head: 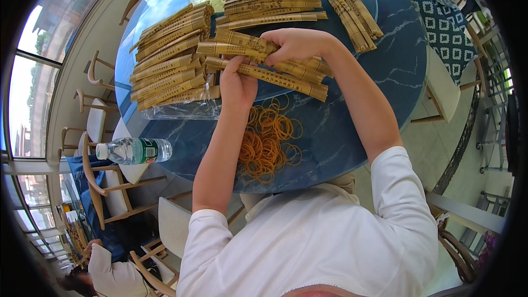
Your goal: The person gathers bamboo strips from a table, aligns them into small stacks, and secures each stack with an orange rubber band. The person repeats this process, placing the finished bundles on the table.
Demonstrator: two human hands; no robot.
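Note:
Several long, narrow brown paper packets [284,79] with printed writing lie across my left hand [240,82], whose thumb and fingers close on them. My right hand [291,45] grips the same loose bunch from above, thumb and fingers around the upper packets. Beyond my hands, a row of similar packets [268,4] lies on the glass turntable. A large pile of packets [169,57] sits to the left, partly on a clear plastic bag [181,111]. Another small group of packets [350,12] lies at the upper right. Orange rubber bands [268,144] are heaped between my forearms.
The round blue marbled table [330,148] has its near edge at my body. A water bottle [136,150] is at the left edge. Wooden chairs [111,189] stand around, a patterned cloth [437,20] hangs at the right, and another person [115,272] is at the lower left.

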